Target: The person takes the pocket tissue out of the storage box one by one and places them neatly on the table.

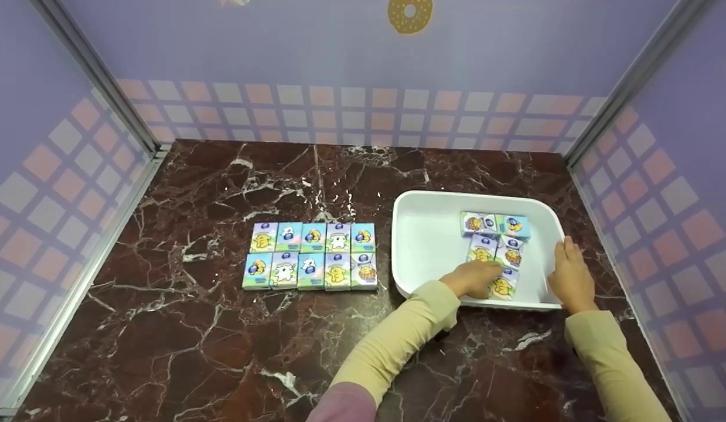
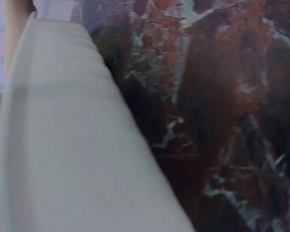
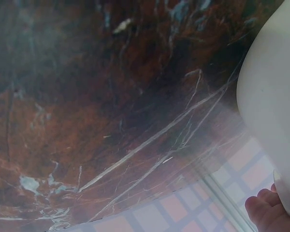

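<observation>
Small pastel cartoon-printed rectangular pack (image 1: pixel 504 287) sits inside the white plastic tray (image 1: pixel 426 240), left hand (image 1: pixel 473 279) touching it, grip indeterminable, right hand (image 1: pixel 573 278) straight-fingered against the tray's side; placement appears in hand, next likely calling for alignment.

"What carries it all?"
"A dark red-brown desk (image 1: pixel 193 340), marbled with white veins."
"And directly on it?"
"Ten small packs (image 1: pixel 311 268), in two touching rows of five."
"Anything at their three o'clock?"
"A white tub (image 1: pixel 427 246), just beside them, also resting on the desk."
</observation>
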Demonstrator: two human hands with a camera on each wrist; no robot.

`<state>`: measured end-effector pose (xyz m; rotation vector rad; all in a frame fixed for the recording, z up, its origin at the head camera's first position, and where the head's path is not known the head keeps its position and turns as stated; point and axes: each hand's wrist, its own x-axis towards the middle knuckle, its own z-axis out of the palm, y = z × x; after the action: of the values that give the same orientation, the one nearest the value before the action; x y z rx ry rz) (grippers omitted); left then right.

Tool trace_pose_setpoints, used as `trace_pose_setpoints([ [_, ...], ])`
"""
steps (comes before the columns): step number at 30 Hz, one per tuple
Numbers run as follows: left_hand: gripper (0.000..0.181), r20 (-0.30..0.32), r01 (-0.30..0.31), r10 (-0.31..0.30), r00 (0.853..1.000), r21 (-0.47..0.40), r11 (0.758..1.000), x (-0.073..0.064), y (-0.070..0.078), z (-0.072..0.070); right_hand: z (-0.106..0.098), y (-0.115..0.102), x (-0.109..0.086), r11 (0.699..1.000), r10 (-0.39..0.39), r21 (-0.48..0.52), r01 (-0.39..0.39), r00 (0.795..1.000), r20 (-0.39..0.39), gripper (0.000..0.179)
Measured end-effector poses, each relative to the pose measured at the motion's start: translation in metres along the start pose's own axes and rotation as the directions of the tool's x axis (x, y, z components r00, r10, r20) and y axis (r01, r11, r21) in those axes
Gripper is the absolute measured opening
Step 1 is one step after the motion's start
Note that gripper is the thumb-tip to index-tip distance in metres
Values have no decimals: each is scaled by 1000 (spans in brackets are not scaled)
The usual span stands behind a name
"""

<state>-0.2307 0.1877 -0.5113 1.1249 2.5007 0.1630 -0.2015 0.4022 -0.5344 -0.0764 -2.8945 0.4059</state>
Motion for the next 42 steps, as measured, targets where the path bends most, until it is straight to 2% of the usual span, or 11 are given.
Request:
trace_pose_setpoints([
  [5, 63, -28, -13, 13, 1000, -1, 1000, 2, -4, 7, 2, 0, 0, 1000, -26, 3, 26, 999, -27, 62],
  [8, 65, -29, -10, 9, 1000, -32, 999, 2, -7, 10, 2, 0, 0, 999, -40, 6, 40, 998, -40, 62],
  [13, 70, -35, -10, 8, 999, -64, 998, 3, -10, 14, 2, 1, 1, 1000, -29, 2, 29, 999, -36, 61],
  [28, 66, -101, -8, 10, 995, 19, 1000, 6, -6, 14, -1, 0, 0, 1000, -16, -14, 16, 1000, -5, 61],
  [35, 68, -129, 5, -4, 992, 7, 1000, 6, -6, 17, -1, -1, -1, 1000, -14, -10, 14, 1000, 1, 62],
  [38, 69, -123, 10, -9, 992, 12, 1000, 6, -6, 17, -1, -2, -1, 1000, -17, -11, 17, 1000, -7, 61],
  [42, 73, -84, 21, -20, 996, 5, 1000, 7, -5, 18, -2, -2, -1, 1000, -15, -11, 14, 1000, -14, 61],
])
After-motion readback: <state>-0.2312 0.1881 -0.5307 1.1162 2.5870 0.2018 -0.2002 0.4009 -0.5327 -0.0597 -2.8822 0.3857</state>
